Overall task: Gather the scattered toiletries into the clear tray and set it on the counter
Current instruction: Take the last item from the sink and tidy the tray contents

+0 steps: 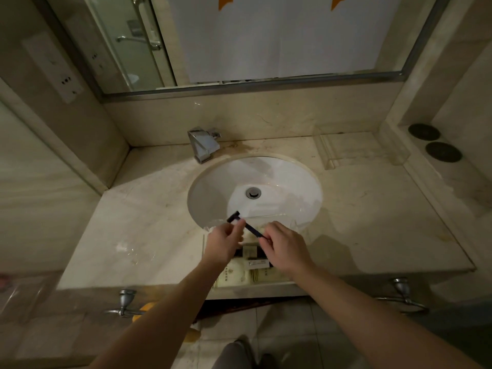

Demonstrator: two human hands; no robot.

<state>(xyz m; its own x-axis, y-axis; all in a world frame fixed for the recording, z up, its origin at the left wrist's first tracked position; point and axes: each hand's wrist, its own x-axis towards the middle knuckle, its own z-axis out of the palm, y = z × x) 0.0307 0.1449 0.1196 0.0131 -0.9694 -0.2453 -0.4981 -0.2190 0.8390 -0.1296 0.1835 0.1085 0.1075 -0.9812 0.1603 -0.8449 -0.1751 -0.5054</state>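
Note:
A clear tray point(294, 224) sits on the marble counter point(138, 225) at the front edge, just below the sink. Inside it lie several cream and dark toiletry packets point(257, 263). Above the tray I hold a black razor point(249, 227) with both hands. My left hand point(223, 242) pinches it near the head, which points up and left. My right hand point(283, 247) grips the lower end of the handle. My hands cover much of the tray's contents.
A white oval sink point(255, 187) with a metal drain lies behind the tray, and a chrome faucet point(203, 145) stands at its back left. A second clear tray point(362, 153) sits at the counter's back right. Towel hooks point(125, 304) stick out below the counter front.

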